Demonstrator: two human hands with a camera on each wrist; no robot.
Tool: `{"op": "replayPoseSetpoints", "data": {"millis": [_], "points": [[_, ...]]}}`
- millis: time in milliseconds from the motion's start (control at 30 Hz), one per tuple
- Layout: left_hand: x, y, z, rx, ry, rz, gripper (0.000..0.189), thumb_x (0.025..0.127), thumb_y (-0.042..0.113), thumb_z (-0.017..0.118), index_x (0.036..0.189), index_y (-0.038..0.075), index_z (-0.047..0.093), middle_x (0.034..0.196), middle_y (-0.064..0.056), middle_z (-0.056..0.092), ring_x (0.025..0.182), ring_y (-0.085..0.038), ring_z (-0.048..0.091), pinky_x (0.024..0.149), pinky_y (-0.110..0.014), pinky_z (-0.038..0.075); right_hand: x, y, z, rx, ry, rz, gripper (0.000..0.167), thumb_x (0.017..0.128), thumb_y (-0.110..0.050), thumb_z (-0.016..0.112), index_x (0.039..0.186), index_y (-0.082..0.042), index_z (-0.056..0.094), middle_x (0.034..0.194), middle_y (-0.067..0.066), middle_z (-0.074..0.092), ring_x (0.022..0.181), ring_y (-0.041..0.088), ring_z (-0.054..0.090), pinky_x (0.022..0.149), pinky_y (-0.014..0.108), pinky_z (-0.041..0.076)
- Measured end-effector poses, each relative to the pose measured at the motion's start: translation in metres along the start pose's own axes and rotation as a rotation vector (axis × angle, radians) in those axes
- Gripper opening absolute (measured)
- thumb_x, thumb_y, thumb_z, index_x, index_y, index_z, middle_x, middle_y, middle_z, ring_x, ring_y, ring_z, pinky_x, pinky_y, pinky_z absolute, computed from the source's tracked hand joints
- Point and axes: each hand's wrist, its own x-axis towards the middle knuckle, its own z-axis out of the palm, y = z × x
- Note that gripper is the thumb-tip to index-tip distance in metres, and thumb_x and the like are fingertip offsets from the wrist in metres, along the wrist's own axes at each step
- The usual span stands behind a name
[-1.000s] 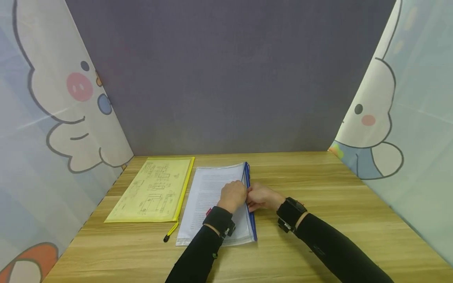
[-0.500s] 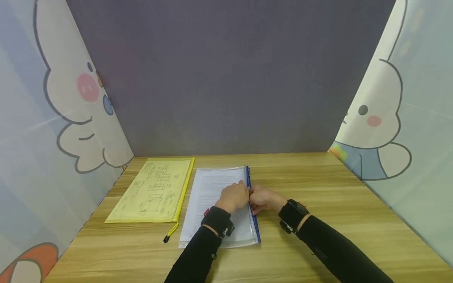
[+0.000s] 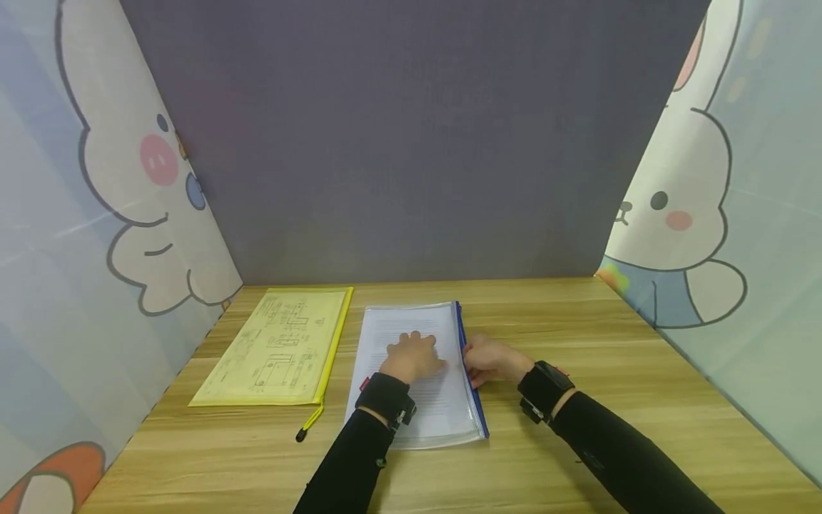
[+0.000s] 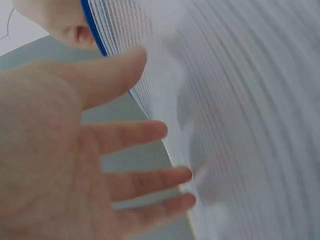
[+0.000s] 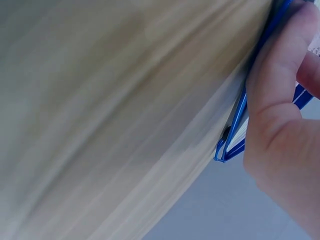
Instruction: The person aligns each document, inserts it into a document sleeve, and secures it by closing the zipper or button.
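Observation:
A clear zip document pouch (image 3: 443,420) with a blue zip edge lies in the middle of the table, printed sheets showing through it. My left hand (image 3: 411,357) is over the pouch with its fingers spread and holds nothing; in the left wrist view its straight fingers (image 4: 145,185) reach over the clear surface. At the pouch's right side, my right hand (image 3: 493,358) pinches the blue edge. The right wrist view shows the thumb along that blue zip edge (image 5: 240,107), with a second blue strip standing apart behind it. The right fingertips are partly hidden.
A yellow zip pouch (image 3: 276,350) holding a sheet of technical drawings lies to the left, its cord and black-tipped pull (image 3: 302,434) hanging toward me. A grey panel (image 3: 411,143) stands behind the wooden table (image 3: 578,428), with cartoon-printed sheets at both sides.
My left hand has let go of the blue edge and moved left, its fingers spreading over the pouch. The pouch has shifted slightly right along with my right hand, which keeps its pinch.

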Motion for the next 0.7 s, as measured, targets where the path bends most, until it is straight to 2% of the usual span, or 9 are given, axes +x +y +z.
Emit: {"op": "replayPoseSetpoints", "data": {"millis": [133,200,267,400,700], "points": [[-0.007,-0.002,0.000,0.007,-0.045,-0.115,0.087,0.083,0.072,0.068,0.149,0.018,0.052,0.155,-0.019,0.041,0.144,-0.046,0.033,0.100,-0.079,0.033,-0.001,0.004,-0.006,-0.001,0.002,0.007,0.020,0.080,0.015,0.051,0.097,0.006,0.055,0.079,0.017,0.061,0.061,0.022,0.060,0.051,0.027,0.055],[-0.010,-0.002,0.001,0.004,-0.068,-0.147,0.097,0.078,0.077,0.068,0.155,0.022,0.046,0.162,-0.019,0.032,0.148,-0.048,0.024,0.102,-0.082,0.027,-0.002,0.006,-0.008,-0.006,-0.001,0.007,0.018,0.080,0.014,0.052,0.096,0.006,0.056,0.078,0.017,0.062,0.061,0.021,0.060,0.051,0.027,0.056],[-0.013,-0.001,0.003,0.002,-0.079,-0.155,0.104,0.074,0.079,0.070,0.158,0.025,0.040,0.164,-0.020,0.026,0.150,-0.050,0.018,0.102,-0.083,0.024,-0.002,0.007,-0.010,-0.003,-0.002,0.010,0.017,0.081,0.014,0.053,0.096,0.006,0.056,0.077,0.016,0.062,0.060,0.021,0.061,0.051,0.027,0.056],[-0.015,0.002,0.008,0.020,-0.085,-0.150,0.107,0.073,0.080,0.071,0.159,0.027,0.037,0.165,-0.022,0.024,0.150,-0.052,0.016,0.102,-0.083,0.024,-0.005,0.007,-0.010,-0.020,0.005,0.023,0.018,0.080,0.014,0.053,0.096,0.006,0.057,0.076,0.016,0.062,0.057,0.020,0.061,0.050,0.028,0.057],[-0.016,0.004,0.010,0.017,-0.082,-0.163,0.112,0.069,0.080,0.073,0.160,0.027,0.035,0.165,-0.022,0.022,0.150,-0.052,0.015,0.102,-0.084,0.023,-0.008,-0.002,-0.010,-0.184,0.022,0.005,0.013,0.081,0.013,0.053,0.082,0.002,0.059,0.066,0.011,0.060,0.047,0.016,0.058,0.044,0.024,0.052]]}}
